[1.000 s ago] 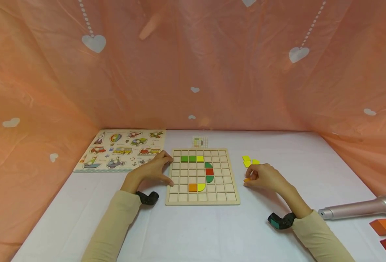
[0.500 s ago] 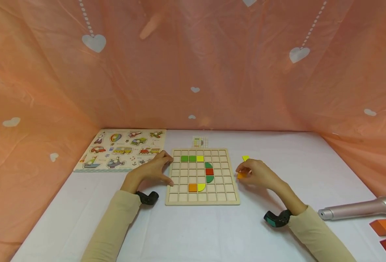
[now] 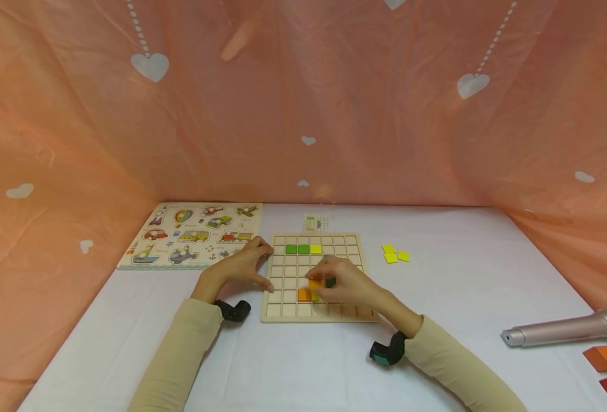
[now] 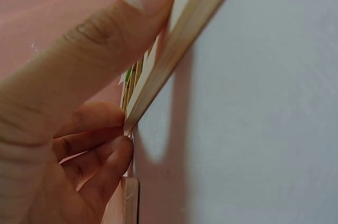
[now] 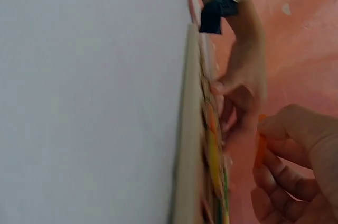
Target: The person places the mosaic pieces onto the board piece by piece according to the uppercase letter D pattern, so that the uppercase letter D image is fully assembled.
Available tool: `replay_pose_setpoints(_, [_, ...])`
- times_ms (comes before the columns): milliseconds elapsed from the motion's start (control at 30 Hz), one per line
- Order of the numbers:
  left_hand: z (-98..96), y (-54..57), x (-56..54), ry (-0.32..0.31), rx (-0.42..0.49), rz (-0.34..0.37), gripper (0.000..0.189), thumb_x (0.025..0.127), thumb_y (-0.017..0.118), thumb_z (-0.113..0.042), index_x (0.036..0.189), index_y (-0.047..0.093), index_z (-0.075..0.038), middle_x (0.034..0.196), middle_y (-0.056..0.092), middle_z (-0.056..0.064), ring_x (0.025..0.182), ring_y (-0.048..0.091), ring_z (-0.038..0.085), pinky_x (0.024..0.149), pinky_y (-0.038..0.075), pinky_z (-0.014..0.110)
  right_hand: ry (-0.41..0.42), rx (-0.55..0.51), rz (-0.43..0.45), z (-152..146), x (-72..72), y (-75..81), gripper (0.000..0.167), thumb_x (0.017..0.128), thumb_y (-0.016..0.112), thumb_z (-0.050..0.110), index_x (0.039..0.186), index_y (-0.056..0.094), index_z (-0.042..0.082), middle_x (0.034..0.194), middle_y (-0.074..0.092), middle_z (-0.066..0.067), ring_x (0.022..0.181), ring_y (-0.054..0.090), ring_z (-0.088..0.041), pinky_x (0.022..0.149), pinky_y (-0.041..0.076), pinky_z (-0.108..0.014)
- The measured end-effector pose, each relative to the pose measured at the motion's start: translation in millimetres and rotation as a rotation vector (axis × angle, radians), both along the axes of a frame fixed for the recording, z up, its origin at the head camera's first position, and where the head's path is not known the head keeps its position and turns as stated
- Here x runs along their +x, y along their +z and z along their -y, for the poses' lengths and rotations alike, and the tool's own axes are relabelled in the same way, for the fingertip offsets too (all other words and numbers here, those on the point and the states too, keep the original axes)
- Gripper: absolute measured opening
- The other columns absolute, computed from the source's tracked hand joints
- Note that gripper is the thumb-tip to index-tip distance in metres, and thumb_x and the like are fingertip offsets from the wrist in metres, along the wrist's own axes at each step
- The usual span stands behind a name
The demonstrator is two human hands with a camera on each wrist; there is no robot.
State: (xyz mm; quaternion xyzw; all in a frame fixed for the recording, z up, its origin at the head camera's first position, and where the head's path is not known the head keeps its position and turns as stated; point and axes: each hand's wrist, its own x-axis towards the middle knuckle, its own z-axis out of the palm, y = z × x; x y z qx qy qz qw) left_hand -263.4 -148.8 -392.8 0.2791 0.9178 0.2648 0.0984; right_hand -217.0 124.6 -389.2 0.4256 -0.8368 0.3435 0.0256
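Note:
My right hand pinches an orange square tile between thumb and fingers, above the lower middle of the wooden grid board. Close by it in the head view, an orange tile lies in a cell, next to a yellow piece mostly covered by my fingers. Further up the board sit two green tiles and a yellow tile. My hand hides most of the pieces on the right. Against the board's left edge rest the spread thumb and fingertips of my left hand.
Three loose yellow tiles lie right of the board. Behind it is a small pattern card. A picture puzzle board lies at the back left. A silver-pink microphone-shaped object and two orange-red blocks are at far right.
My right hand has carried the orange tile left from the table beside the board to above its lower middle, uncovering the loose yellow tiles. My left hand stays at the board's edge.

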Motion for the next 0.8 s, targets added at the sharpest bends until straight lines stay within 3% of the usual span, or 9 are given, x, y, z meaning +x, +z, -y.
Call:
replay_pose_setpoints(267, [-0.3,-1.1,-1.9,-0.011,-0.009,-0.017,0.089,0.059,0.087,-0.039,0.126,0.05,0.006,0.117,0.04,0.012,0.11,0.041,0.024,0.099,0.036,0.041,0.02,0.021,0.075,26.6,1.2,-12.2,0.022,0.082,0.072,0.018,0.102,0.07,0.01,0.098,0.065,0.006,0.093,0.056,-0.005,0.081,0.048,-0.021])
replay_pose_setpoints(533, [0.0,-3.0,-3.1,-0.014,-0.028,-0.029,0.092,0.059,0.086,-0.042,0.128,0.049,0.006,0.118,0.041,0.012,0.111,0.041,0.024,0.1,0.036,0.04,0.059,0.034,-0.011,39.9,-3.4,-19.9,0.013,0.079,0.075,0.02,0.09,0.073,0.014,0.089,0.066,0.008,0.089,0.056,-0.002,0.082,0.045,-0.02])
replay_pose_setpoints(800, [0.7,-1.8,-2.3,-0.014,-0.009,-0.022,0.091,0.059,0.087,-0.04,0.128,0.049,0.007,0.118,0.041,0.012,0.11,0.042,0.024,0.099,0.036,0.041,0.043,0.013,-0.026,44.9,-4.2,-25.4,0.011,0.079,0.075,0.021,0.087,0.074,0.014,0.088,0.067,0.008,0.09,0.058,-0.004,0.083,0.046,-0.019])
